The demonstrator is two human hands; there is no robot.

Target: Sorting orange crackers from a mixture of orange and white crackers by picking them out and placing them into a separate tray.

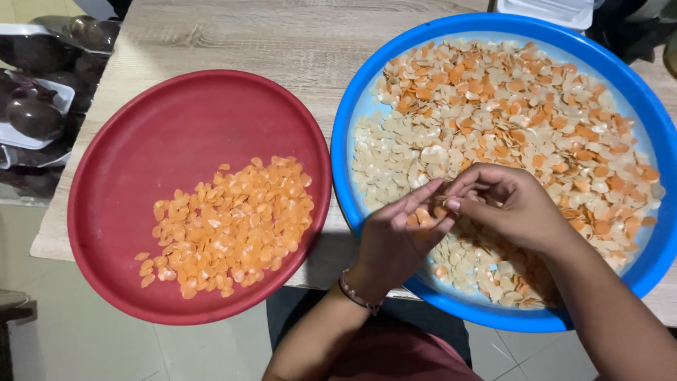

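- Well, at the far left edge we see dark round things [32, 113] in clear plastic trays, lying off the side of the wooden table [282, 35].
- Next comes our red tray [134, 141], overhanging the near edge of the table; a heap of orange chips [226, 226] lies in its near right part, the rest of its floor bare.
- Just right of it, rim almost touching rim, sits the blue tray [352, 106], also jutting past the near table edge.
- It holds mixed chips [493, 113], pale cream and orange together, spread over most of its floor.
- Our left hand [398, 236] is cupped palm up over the near left part of the blue tray, a few orange chips lying in the palm; a thin bracelet [356, 296] circles the wrist.
- Our right hand [511, 204] hovers just beside it, fingertips pinched together and meeting the left fingertips; what they pinch is too small for us to tell.
- At the far right, beyond the blue tray, a white container [550, 10] shows partly.
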